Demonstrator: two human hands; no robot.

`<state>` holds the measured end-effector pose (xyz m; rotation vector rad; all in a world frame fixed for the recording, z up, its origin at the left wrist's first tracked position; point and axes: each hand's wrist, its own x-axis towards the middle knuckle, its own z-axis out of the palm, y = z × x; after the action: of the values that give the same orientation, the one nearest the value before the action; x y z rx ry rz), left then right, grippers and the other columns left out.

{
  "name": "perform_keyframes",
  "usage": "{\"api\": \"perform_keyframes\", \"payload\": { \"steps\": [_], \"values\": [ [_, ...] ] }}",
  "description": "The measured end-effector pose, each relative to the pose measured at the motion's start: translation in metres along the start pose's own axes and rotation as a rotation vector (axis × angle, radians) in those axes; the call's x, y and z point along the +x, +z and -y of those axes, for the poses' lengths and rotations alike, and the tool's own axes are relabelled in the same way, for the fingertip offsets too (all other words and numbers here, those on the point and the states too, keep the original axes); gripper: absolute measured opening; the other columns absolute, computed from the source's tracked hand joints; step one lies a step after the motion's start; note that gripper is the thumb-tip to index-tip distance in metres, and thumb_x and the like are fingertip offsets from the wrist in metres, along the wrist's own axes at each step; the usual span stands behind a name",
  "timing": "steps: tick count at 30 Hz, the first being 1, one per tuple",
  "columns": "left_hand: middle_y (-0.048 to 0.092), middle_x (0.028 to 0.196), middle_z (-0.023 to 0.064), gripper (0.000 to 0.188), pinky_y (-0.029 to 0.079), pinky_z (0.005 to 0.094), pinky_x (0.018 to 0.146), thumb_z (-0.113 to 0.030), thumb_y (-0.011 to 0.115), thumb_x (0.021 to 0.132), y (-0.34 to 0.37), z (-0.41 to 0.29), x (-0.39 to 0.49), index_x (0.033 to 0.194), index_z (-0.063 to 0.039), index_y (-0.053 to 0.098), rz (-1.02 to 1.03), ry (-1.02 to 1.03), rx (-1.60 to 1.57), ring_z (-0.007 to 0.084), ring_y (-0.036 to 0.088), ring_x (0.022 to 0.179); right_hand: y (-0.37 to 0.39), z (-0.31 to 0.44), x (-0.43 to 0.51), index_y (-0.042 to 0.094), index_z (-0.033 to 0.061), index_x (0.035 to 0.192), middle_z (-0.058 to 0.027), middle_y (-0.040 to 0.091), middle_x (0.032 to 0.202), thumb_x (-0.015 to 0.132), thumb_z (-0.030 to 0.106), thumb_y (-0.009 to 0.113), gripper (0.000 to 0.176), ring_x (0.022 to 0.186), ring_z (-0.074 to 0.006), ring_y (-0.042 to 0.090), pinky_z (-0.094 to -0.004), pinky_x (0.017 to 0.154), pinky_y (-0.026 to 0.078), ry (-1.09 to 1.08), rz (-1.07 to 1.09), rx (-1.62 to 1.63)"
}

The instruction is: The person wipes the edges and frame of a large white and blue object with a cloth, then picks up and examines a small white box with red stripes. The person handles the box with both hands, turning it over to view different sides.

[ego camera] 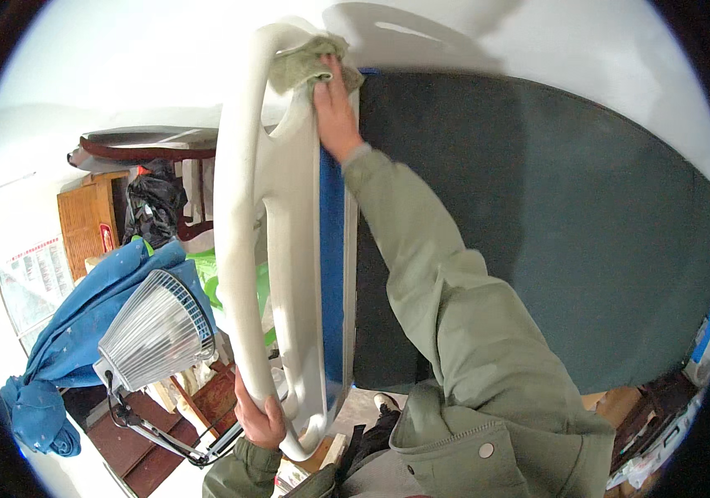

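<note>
A cream plastic bed end board (289, 236) with a blue panel (332, 249) and cut-out openings runs upright through the middle of the view. At its far corner, my right hand (336, 115) holds a greenish-grey cloth (302, 67) against the plastic, fingers stretched over it. The cloth drapes over that corner and hides part of it. Near the board's other end, my left hand (258, 416) grips the rounded outer rail (236, 249), thumb on the side facing me. A dark mattress (535, 230) lies to the right of the board.
Left of the board, a clear ribbed lamp shade (156, 317) sits on a jointed metal arm (165, 439). Behind it hangs a knotted blue cloth (99, 311). A black bag (154, 202) and a wooden cabinet door (87, 218) are farther off. A white wall (143, 56) borders the board's far end.
</note>
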<state>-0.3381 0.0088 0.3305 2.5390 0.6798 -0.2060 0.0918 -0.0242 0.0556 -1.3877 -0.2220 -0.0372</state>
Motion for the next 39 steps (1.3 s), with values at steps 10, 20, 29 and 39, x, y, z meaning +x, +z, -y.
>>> {"api": "perform_keyframes", "payload": {
  "steps": [10,20,29,39],
  "values": [
    [0.064,0.122,0.03,0.075,0.055,0.0469,0.087,-0.042,0.047,0.101,0.001,0.006,-0.003,0.152,0.009,0.028,-0.027,-0.002,-0.012,0.0418,0.07,0.103,-0.01,-0.095,-0.023,0.047,-0.007,0.141,-0.0291,0.052,0.142,0.106,0.03,0.036,0.053,0.131,-0.0454,0.048,-0.0443,0.113,0.037,0.466,-0.074,-0.129],
    [0.067,0.115,0.0276,0.071,0.055,0.0469,0.085,-0.037,0.048,0.101,0.001,0.001,0.0,0.153,0.006,0.027,0.006,-0.011,0.019,0.0417,0.07,0.101,0.016,0.1,-0.331,0.049,-0.0056,0.14,-0.0287,0.05,0.143,0.105,0.016,0.044,0.041,0.133,-0.0417,0.049,-0.0472,0.112,0.038,0.23,0.093,-0.192],
    [0.064,0.119,0.0314,0.063,0.055,0.0472,0.086,-0.018,0.051,0.098,-0.001,0.005,0.005,0.152,0.005,0.031,-0.016,0.044,-0.021,0.0453,0.069,0.101,0.009,0.013,0.016,0.062,0.0017,0.093,-0.0223,0.062,0.092,0.099,0.02,0.05,0.023,0.089,-0.0426,0.063,-0.0534,0.077,0.048,-0.429,0.022,-0.189],
    [0.063,0.123,0.03,0.064,0.054,0.046,0.087,-0.02,0.052,0.098,0.0,-0.001,0.006,0.154,0.002,0.031,-0.024,0.053,-0.031,0.0441,0.068,0.103,0.034,0.12,-0.233,0.058,-0.0016,0.117,-0.0278,0.058,0.119,0.102,0.025,0.048,0.032,0.109,-0.0444,0.053,-0.0532,0.098,0.039,0.263,0.114,-0.148]
  ]
}}
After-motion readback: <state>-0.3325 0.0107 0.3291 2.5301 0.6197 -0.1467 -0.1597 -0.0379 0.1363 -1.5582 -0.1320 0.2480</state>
